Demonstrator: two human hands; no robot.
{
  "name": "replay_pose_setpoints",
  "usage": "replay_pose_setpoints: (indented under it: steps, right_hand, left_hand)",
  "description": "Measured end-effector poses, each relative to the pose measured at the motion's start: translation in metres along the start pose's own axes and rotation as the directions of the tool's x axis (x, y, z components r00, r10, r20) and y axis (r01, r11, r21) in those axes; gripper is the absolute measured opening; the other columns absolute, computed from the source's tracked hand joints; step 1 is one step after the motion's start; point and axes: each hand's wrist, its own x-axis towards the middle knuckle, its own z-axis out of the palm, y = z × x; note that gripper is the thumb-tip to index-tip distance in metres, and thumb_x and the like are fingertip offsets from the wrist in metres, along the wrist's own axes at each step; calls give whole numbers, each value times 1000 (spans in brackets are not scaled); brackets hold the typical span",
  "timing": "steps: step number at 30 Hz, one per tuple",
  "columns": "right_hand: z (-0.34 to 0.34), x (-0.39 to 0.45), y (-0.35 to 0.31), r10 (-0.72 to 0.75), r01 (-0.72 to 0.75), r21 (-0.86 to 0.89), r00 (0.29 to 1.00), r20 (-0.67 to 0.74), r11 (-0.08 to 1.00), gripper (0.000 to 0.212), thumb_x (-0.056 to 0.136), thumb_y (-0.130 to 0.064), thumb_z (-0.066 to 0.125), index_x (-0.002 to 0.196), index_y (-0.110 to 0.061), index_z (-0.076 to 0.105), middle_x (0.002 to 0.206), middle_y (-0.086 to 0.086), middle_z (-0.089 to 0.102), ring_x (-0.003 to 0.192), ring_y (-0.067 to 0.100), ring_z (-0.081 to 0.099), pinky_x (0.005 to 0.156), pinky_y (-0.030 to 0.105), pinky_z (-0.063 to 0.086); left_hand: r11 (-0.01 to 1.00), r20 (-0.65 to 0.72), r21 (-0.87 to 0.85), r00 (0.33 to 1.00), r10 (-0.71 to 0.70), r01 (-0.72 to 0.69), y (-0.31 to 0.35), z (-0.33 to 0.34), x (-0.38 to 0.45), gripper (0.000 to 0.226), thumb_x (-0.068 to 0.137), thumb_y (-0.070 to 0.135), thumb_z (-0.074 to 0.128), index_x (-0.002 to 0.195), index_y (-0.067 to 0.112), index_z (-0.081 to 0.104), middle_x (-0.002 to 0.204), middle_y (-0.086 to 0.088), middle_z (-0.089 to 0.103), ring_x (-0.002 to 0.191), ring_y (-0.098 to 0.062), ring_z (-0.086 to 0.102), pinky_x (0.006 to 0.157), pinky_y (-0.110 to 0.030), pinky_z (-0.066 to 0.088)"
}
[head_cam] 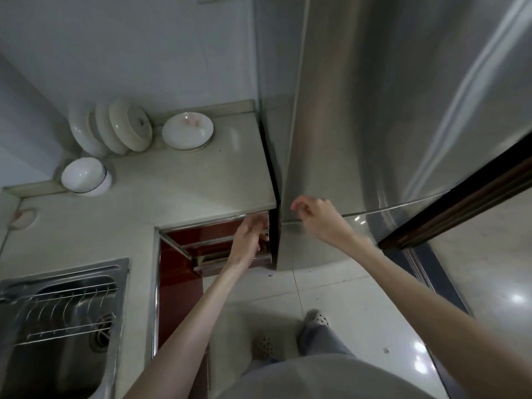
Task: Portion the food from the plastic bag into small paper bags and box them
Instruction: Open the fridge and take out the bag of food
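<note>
Hands are seen mid-frame, left hand (250, 240) reaching with relaxed fingers into an open drawer (218, 251), right hand (318, 218) loosely curled and empty by the fridge (388, 110); supplies seem sought, and no plastic bag, paper bags or box can be seen.

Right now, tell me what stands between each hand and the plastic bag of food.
Cannot say: no plastic bag shows. The left hand reaches at the drawers beside the refrigerator; the right hand hangs before the refrigerator, holding nothing.
</note>
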Motion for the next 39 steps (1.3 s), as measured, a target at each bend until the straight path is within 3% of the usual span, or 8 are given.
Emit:
replay_pose_setpoints:
  steps: [5,10,16,19,23,26,31,39]
  right_hand:
    - [-46,32,-44,-293,270,-366,956,-7,890,33,87,-3,40,114,-12,56,109,10,57,84,37,61,67,37,46]
    - [-64,35,-79,-390,347,-607,918,65,715,42,81,-7,54,123,-11,48,115,9,58,92,32,63,64,34,44]
    - [-84,37,-116,-437,222,-855,900,-5,468,25,85,-7,47,110,-7,53,124,12,45,74,26,64,46,29,22]
    - [-81,43,-128,-368,192,-896,929,34,402,30,88,-9,50,117,-6,57,125,12,48,90,25,64,53,28,33]
    - [-72,53,-135,-275,128,-884,961,0,449,28,90,-10,50,114,-9,62,119,10,55,97,29,64,72,30,51]
    - [-65,56,-137,-273,78,-874,960,-64,479,24,87,-3,51,104,-10,65,109,8,61,89,28,66,66,28,50]
    - [-59,53,-139,-237,6,-844,961,-144,536,22,86,-2,51,100,-11,65,108,7,57,84,25,65,57,26,39]
    - [-52,38,-140,-195,-46,-820,962,-190,570,19,87,-4,51,98,-12,64,109,6,55,81,22,64,57,27,39]
  left_hand:
    - [981,-8,52,982,189,-188,53,21,27,20,104,25,43,121,21,51,115,15,56,67,-1,63,50,-18,46]
    - [920,-2,50,921,389,-389,94,36,40,14,101,20,44,112,21,53,98,6,62,71,-3,60,54,-22,46]
    - [859,-21,49,860,510,-509,117,49,37,15,98,13,49,106,20,60,100,-9,66,92,-13,61,76,-34,51]
    - [876,-48,53,875,481,-479,127,52,35,24,96,8,54,105,30,58,108,-14,62,96,-15,59,81,-37,50]
    - [904,-100,-19,900,424,-428,137,52,34,17,88,2,64,104,8,60,85,5,66,76,6,64,60,-13,49]
    - [923,-134,-34,917,376,-383,142,52,33,15,86,-6,63,88,8,57,70,6,59,56,13,59,45,-7,41]
    - [943,-97,-122,950,298,-309,143,52,33,25,99,-4,42,82,10,53,65,4,59,58,-2,59,51,-15,47]
    - [942,-25,-177,958,285,-285,137,51,26,28,99,-7,40,84,16,48,60,14,60,55,5,57,50,-11,45]
